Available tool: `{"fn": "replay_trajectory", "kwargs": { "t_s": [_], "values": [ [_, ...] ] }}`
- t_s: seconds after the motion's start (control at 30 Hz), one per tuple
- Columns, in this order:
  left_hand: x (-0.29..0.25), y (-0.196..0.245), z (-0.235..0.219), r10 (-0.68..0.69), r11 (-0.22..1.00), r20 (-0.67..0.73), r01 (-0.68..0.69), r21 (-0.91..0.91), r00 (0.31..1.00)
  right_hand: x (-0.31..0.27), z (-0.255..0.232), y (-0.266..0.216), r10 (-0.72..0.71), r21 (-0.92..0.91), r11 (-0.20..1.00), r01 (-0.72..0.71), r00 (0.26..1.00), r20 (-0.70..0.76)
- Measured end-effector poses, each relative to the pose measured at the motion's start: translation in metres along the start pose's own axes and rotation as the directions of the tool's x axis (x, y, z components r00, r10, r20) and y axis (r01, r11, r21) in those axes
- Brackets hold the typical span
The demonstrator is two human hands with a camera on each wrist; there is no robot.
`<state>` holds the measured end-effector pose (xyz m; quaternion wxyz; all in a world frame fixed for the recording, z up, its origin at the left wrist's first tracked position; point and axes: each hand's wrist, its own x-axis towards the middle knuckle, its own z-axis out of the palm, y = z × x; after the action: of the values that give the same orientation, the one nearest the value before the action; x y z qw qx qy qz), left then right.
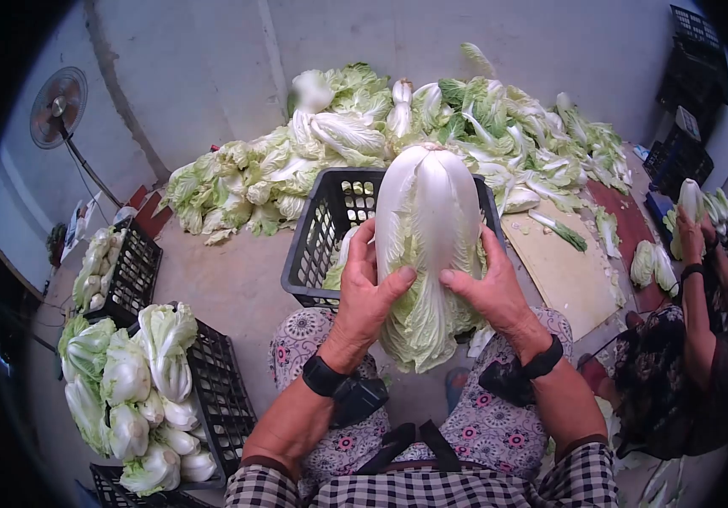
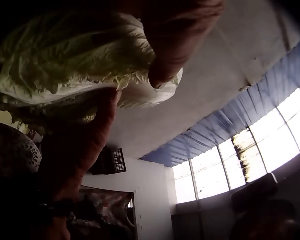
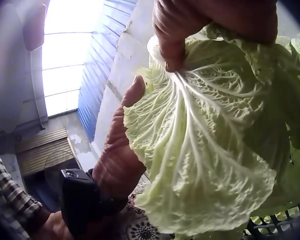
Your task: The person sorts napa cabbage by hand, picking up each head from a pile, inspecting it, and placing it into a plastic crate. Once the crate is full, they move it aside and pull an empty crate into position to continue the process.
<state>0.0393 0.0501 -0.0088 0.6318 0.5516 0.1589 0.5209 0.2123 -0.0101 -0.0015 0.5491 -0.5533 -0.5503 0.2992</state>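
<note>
A large napa cabbage is held up over the lap, its white stem end at the top and its leafy end hanging down. My left hand grips its left side, thumb across the front and fingers round behind. The right hand grips the opposite side the same way, the two thumbs pointing at each other. In the right wrist view a crinkled outer leaf spreads below the fingers. Behind the cabbage stands a black plastic crate with some cabbage inside, partly hidden.
A long heap of cabbages and loose leaves lies along the wall. Crates packed with cabbages stand at the left, near a fan. A yellowish board lies on the floor at right, where another person's hand holds a cabbage.
</note>
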Motion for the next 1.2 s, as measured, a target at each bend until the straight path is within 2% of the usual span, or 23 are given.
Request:
{"fn": "replay_trajectory", "kwargs": {
  "t_s": [0.1,0.27,0.3,0.4,0.5,0.6,0.7,0.8,0.9,1.0,1.07,1.13,1.2],
  "values": [
    [0.002,-0.003,-0.006,-0.027,0.999,0.008,0.027,0.02,1.0,0.0,-0.002,-0.006,0.028,0.24,0.971,-0.02,0.999,-0.028],
    [-0.002,-0.001,-0.001,-0.172,0.98,0.068,0.178,-0.091,0.983,-0.003,0.001,0.001,0.071,0.464,0.883,-0.074,0.997,0.024],
    [-0.003,-0.001,-0.002,-0.16,0.983,0.058,0.165,-0.077,0.985,-0.004,0.001,0.001,0.085,0.499,0.861,-0.096,0.995,0.045],
    [-0.003,-0.001,-0.004,-0.127,0.99,0.029,0.129,-0.049,0.991,-0.002,-0.001,0.003,0.051,0.477,0.877,-0.062,0.998,0.035],
    [-0.004,0.0,-0.004,-0.097,0.994,0.001,0.097,-0.047,0.995,-0.002,-0.003,-0.002,0.069,0.462,0.882,-0.096,0.995,0.074],
    [-0.005,-0.001,-0.003,-0.07,0.996,-0.039,0.067,-0.063,0.997,-0.003,-0.003,0.004,0.051,0.284,0.957,-0.064,0.997,0.052],
    [-0.005,-0.003,-0.008,-0.045,0.996,-0.078,0.039,-0.081,0.996,-0.001,-0.006,0.011,0.054,0.41,0.9,-0.147,0.972,0.229],
    [-0.005,0.0,-0.007,-0.087,0.989,-0.095,0.075,-0.126,0.992,-0.005,-0.003,0.001,0.015,0.459,0.853,-0.249,0.89,0.456],
    [-0.002,-0.001,-0.008,-0.137,0.988,-0.052,0.133,-0.075,0.989,-0.009,0.005,0.003,0.116,0.453,0.839,-0.301,0.913,0.392],
    [0.0,-0.004,-0.007,-0.2,0.976,-0.016,0.198,-0.092,0.98,-0.01,0.005,0.004,0.127,0.536,0.8,-0.271,0.948,0.292],
    [0.003,0.0,-0.004,-0.156,0.985,0.069,0.16,-0.058,0.985,-0.009,0.006,0.007,0.096,0.597,0.775,-0.209,0.972,0.215],
    [0.001,-0.006,-0.011,-0.256,0.966,0.159,0.258,0.01,0.954,-0.007,0.004,0.008,0.093,0.651,0.738,-0.178,0.982,0.162],
    [-0.001,-0.009,-0.009,-0.339,0.941,0.125,0.338,0.029,0.933,-0.006,-0.001,0.006,0.108,0.641,0.727,-0.246,0.963,0.247]
  ]
}}
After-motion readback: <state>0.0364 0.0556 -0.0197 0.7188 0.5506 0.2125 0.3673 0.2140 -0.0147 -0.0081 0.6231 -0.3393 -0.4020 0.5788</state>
